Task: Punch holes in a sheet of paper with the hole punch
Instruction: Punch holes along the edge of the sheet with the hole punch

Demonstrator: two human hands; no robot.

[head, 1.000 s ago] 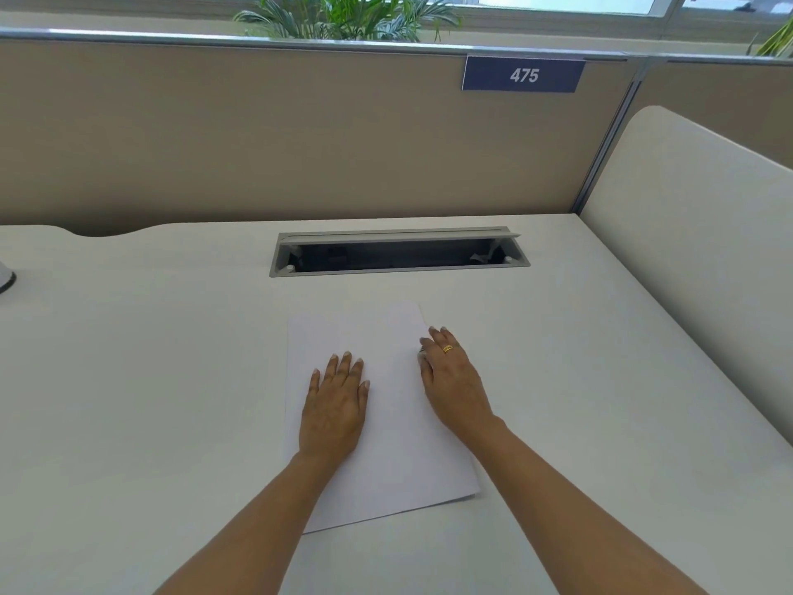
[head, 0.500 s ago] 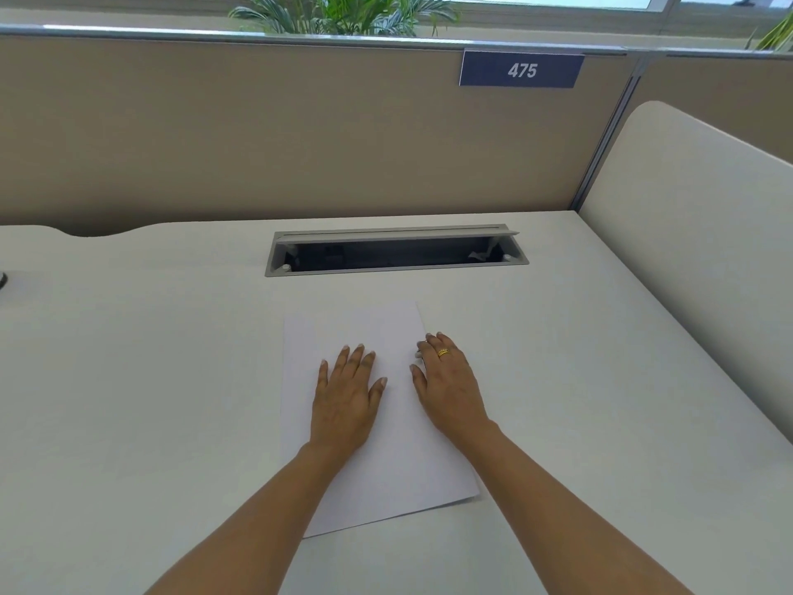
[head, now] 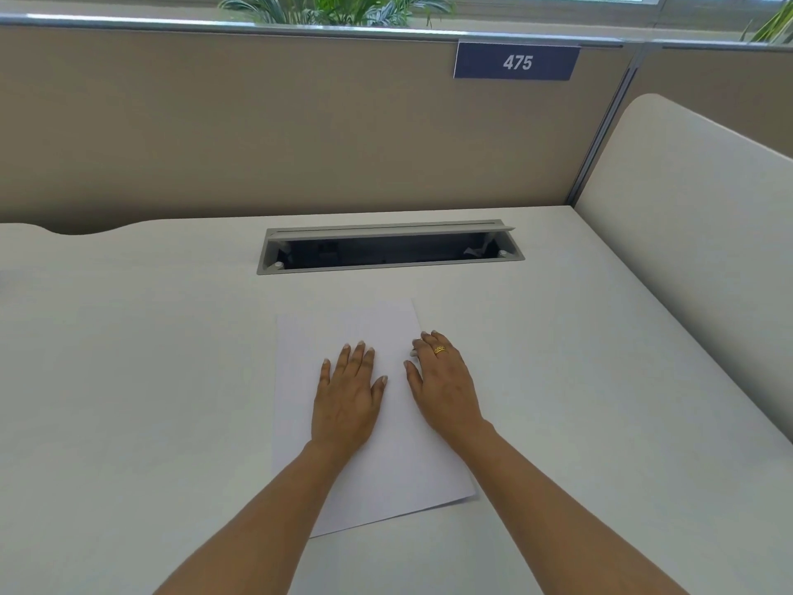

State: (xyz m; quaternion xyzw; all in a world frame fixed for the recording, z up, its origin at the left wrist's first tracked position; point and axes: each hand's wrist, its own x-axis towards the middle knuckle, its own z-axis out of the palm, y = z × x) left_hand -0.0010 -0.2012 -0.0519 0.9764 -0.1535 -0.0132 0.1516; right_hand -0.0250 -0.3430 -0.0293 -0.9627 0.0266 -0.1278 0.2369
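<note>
A white sheet of paper (head: 343, 328) lies flat on the pale desk (head: 128, 380), slightly turned. My left hand (head: 347, 397) rests palm down on the middle of the sheet, fingers spread. My right hand (head: 444, 384), with a gold ring, lies palm down over the sheet's right edge, its fingertips at the edge. Neither hand holds anything. No hole punch is in view.
A grey cable tray opening (head: 388, 246) is set into the desk behind the paper. A beige partition (head: 300, 131) with a blue "475" sign (head: 517, 62) closes the back, and a curved cream side panel (head: 695, 234) stands at the right.
My left hand has slid right and a little forward across the sheet, closer to my right hand. The right hand has barely moved. The view has shifted slightly.
</note>
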